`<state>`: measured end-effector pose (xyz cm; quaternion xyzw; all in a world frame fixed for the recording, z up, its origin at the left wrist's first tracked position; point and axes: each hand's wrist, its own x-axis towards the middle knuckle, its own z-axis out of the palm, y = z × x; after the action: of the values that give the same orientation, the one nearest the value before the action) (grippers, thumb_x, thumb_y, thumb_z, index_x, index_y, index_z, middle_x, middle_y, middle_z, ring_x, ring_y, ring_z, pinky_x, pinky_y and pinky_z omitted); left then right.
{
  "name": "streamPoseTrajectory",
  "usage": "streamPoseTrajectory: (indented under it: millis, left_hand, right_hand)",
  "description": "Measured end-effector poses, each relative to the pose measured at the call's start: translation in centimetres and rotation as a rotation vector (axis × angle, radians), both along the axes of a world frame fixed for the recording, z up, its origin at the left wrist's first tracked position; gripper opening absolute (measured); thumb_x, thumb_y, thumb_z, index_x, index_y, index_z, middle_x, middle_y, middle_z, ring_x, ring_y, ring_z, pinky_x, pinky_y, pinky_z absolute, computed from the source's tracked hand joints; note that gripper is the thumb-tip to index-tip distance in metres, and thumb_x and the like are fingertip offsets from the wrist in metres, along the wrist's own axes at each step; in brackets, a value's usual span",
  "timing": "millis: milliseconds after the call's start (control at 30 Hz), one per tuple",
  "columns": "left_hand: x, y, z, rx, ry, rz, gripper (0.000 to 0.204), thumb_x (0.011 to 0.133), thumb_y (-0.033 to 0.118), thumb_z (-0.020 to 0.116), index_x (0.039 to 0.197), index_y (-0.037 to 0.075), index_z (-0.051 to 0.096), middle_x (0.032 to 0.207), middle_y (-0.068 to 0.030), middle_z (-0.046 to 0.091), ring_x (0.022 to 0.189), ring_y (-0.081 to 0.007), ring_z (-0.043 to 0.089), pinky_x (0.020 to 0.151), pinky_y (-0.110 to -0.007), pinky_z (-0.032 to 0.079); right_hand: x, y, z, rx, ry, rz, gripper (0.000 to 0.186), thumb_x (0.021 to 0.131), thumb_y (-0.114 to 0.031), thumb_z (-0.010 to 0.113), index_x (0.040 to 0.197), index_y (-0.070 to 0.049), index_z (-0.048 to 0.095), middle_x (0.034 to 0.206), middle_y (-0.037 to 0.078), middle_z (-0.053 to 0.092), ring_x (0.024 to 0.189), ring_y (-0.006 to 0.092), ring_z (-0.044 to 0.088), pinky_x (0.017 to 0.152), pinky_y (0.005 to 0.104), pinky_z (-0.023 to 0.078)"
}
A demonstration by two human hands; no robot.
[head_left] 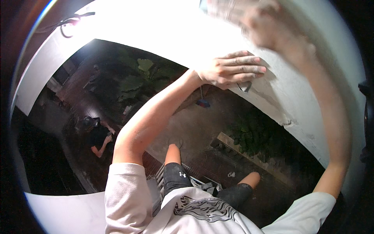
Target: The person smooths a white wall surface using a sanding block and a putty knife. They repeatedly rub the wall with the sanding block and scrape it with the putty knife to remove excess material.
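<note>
My left hand (235, 70) lies with its fingers stretched out along the lower edge of a white plastered surface (280, 87). Pale dust coats its fingers. Just below them, a small dark grey piece (244, 87) shows at the edge; I cannot tell what it is or whether the hand touches it. Higher up and to the right, my right hand (267, 25) is curled and smeared by motion. It grips a flat, pale, blurred thing (226, 11) against the brightly lit part of the surface; its kind cannot be made out.
A cracked, chipped spot (288, 124) marks the surface's lower edge. Far below, a person (97, 132) in dark clothes is at the left, and a blue broom head (203, 103) rests on the ground. Ladder rails (159, 173) show beside my legs. A lamp (69, 27) with cables glares at upper left.
</note>
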<state>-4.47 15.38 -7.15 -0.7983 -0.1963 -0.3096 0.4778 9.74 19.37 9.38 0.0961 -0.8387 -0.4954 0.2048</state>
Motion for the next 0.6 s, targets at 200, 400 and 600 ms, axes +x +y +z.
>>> streamPoseTrajectory:
  millis: [200, 400, 600]
  left_hand:
    - [0.0, 0.3, -0.2, -0.02, 0.01, 0.019, 0.053, 0.083, 0.02, 0.065, 0.133, 0.008, 0.052, 0.143, -0.0053, 0.048, 0.134, -0.0244, 0.043, 0.11, -0.043, 0.038]
    - [-0.2, 0.4, -0.5, -0.022, -0.026, 0.024, 0.049, 0.08, 0.021, 0.066, 0.127, 0.01, 0.055, 0.142, -0.003, 0.049, 0.133, -0.0227, 0.044, 0.111, -0.042, 0.039]
    - [-0.1, 0.5, -0.9, -0.021, -0.055, 0.054, 0.051, 0.082, 0.024, 0.067, 0.131, 0.013, 0.055, 0.14, -0.0016, 0.051, 0.132, -0.021, 0.044, 0.112, -0.041, 0.038]
  right_hand:
    - [4.5, 1.0, -0.8, -0.041, 0.301, 0.041, 0.044, 0.098, -0.024, 0.041, 0.141, -0.023, 0.041, 0.147, -0.002, 0.041, 0.141, 0.0122, 0.03, 0.12, 0.0435, 0.011]
    - [9.8, 0.5, -2.5, 0.015, 0.348, -0.154, 0.044, 0.098, -0.023, 0.037, 0.141, -0.023, 0.042, 0.149, -0.004, 0.039, 0.142, 0.016, 0.029, 0.118, 0.0524, 0.017]
    - [12.3, 0.6, -5.2, -0.02, 0.268, -0.088, 0.042, 0.097, -0.02, 0.04, 0.139, -0.021, 0.046, 0.148, -0.001, 0.041, 0.142, 0.0162, 0.028, 0.119, 0.0515, 0.01]
